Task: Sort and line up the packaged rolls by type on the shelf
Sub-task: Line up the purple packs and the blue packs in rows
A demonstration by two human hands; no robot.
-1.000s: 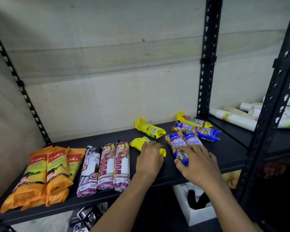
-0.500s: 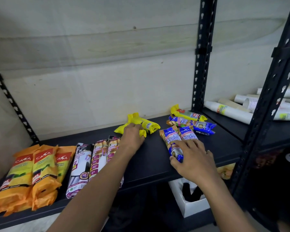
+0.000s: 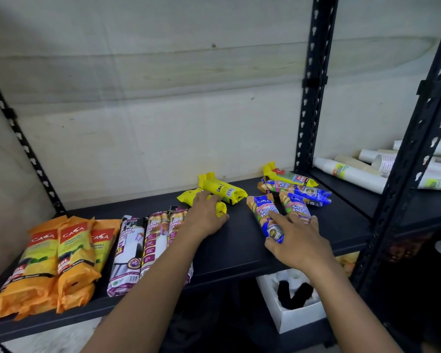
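Note:
On the black shelf (image 3: 239,253), three orange packs (image 3: 69,253) lie at the left, and three white-and-purple drawstring rolls (image 3: 138,248) lie beside them. My left hand (image 3: 205,216) rests on a yellow roll (image 3: 189,196), which touches a second yellow roll (image 3: 222,188) behind it. My right hand (image 3: 297,240) lies flat over two blue rolls (image 3: 266,220) side by side. Further back sit another blue roll (image 3: 301,191) and a yellow-and-green roll (image 3: 288,175).
Black perforated uprights (image 3: 312,98) frame the shelf, with a nearer post (image 3: 402,197) at the right. Stacked paper cups (image 3: 349,171) lie on the neighbouring shelf. A white box (image 3: 290,319) with a dark item sits below the shelf.
My left hand slid the yellow roll from the shelf's front toward the back, up against the other yellow roll. My right hand stayed on the blue rolls.

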